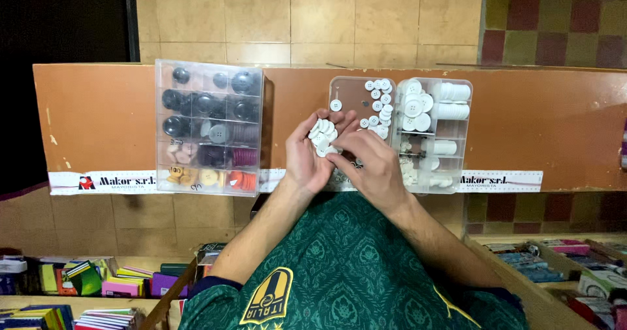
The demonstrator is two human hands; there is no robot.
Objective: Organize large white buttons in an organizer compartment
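Head view: the left hand (305, 157) is cupped palm up, fingers loosely curled, and carries a small heap of white buttons (322, 138) in the palm and on the fingers. The right hand (370, 165) lies just beside it, touching it, its fingers bent toward the heap; whether they pinch a single button cannot be told. Both hands hover over the near edge of the brown table (98, 124).

Taking the heap as the landmark: directly behind it and a little to its right lies an open clear box (400, 132), its flat lid half nearest the heap, with loose white buttons scattered along the hinge side. The compartment half lies farther right and holds stacks and piles of more white buttons. Well to the left of the heap stands a second clear box (209, 127), shut, its compartments filled with black and grey buttons at the far end and purple, cream, yellow and orange ones at the near end. A white printed strip (108, 182) runs along the table's front edge, below the heap. Nearer still, under the arms, is a green patterned shirt (346, 271), and on low shelves to either side lie colourful small packets (98, 284).
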